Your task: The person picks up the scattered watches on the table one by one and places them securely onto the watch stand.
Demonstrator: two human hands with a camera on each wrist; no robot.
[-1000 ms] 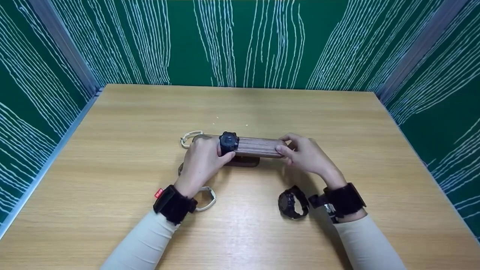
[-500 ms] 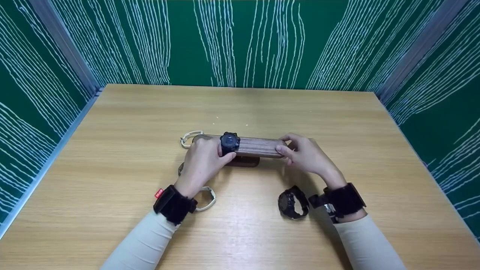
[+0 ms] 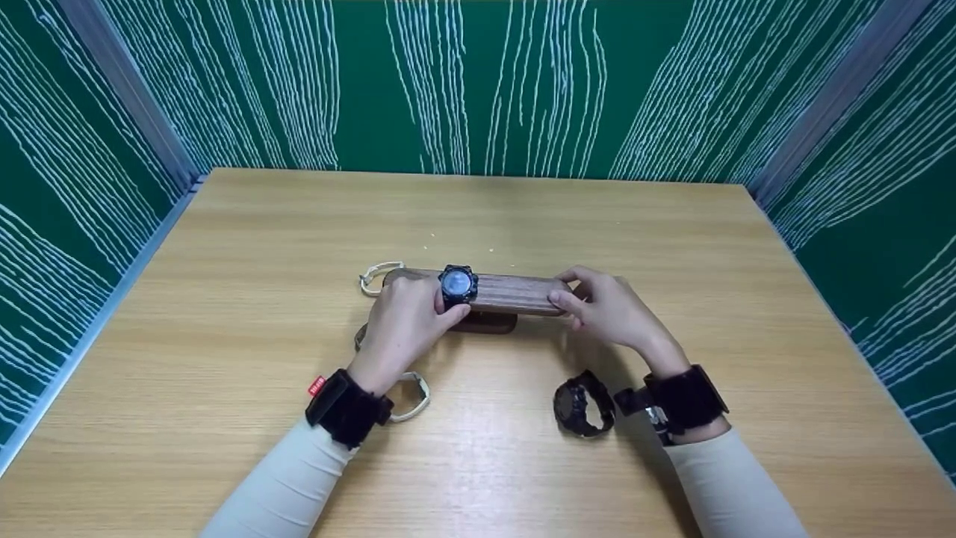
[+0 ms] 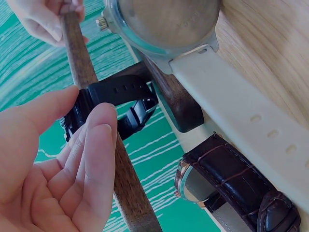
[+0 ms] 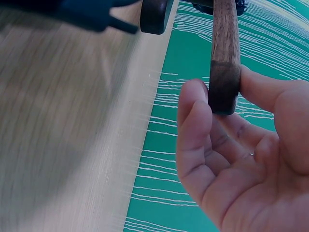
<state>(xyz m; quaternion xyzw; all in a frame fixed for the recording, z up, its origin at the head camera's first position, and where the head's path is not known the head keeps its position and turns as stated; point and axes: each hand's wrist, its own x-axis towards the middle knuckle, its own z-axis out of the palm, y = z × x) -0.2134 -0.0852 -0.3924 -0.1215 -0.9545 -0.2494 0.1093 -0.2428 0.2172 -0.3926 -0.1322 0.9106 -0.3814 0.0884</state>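
Observation:
A brown wooden watch stand crosses the middle of the table, its bar (image 3: 515, 293) raised above a darker base (image 3: 489, 323). Around the bar sits a black wristwatch (image 3: 457, 284), dial up, its strap (image 4: 123, 90) looped underneath. My left hand (image 3: 403, 317) pinches this watch between thumb and fingers and hides the bar's left part in the head view. With thumb and fingers, my right hand (image 3: 616, 310) grips the bar's right end (image 5: 225, 89). A second black wristwatch (image 3: 571, 407) stands on its side on the table, left of the right wrist.
Near the left hand lie a white-strapped watch (image 4: 231, 87) and a brown leather-strapped watch (image 4: 236, 179). A cream strap (image 3: 367, 281) shows beyond the bar's left end. Green, white-lined walls (image 3: 485, 90) enclose the wooden table (image 3: 478, 478).
The black watch on the bar has tilted slightly, and its dial now looks brighter. Both hands stay almost where they were.

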